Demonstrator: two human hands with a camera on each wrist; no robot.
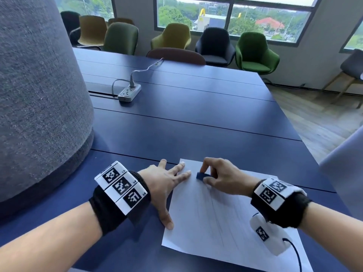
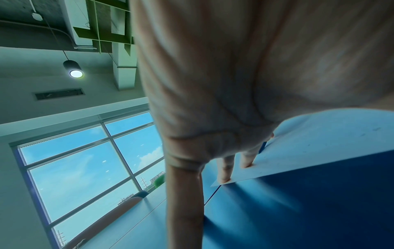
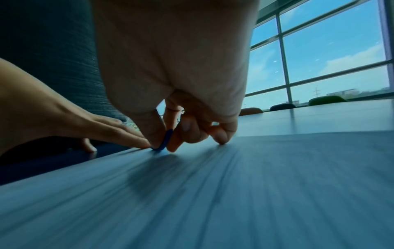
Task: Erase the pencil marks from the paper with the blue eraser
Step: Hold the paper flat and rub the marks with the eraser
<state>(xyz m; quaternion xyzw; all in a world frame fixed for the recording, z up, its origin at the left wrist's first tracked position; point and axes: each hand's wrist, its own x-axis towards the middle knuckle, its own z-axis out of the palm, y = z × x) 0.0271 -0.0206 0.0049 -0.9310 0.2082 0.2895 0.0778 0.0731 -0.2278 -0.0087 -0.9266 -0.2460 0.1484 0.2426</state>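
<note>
A white sheet of paper (image 1: pixel 222 218) with faint grey pencil strokes lies on the dark blue table (image 1: pixel 196 124) at the near edge. My right hand (image 1: pixel 220 175) pinches the blue eraser (image 1: pixel 202 176) between thumb and fingers and holds it down on the paper's far left part; in the right wrist view the eraser (image 3: pixel 165 140) touches the paper (image 3: pixel 234 193). My left hand (image 1: pixel 167 183) lies flat with fingers spread on the sheet's left edge, its fingertips (image 2: pixel 246 162) pressing the paper (image 2: pixel 319 146).
A grey fabric-covered column (image 1: pixel 39 95) stands close on the left. A white power strip (image 1: pixel 129 93) with a cable lies farther back on the table. Several chairs (image 1: pixel 253 52) line the far side under the windows. The table's right edge (image 1: pixel 306 138) drops to a wooden floor.
</note>
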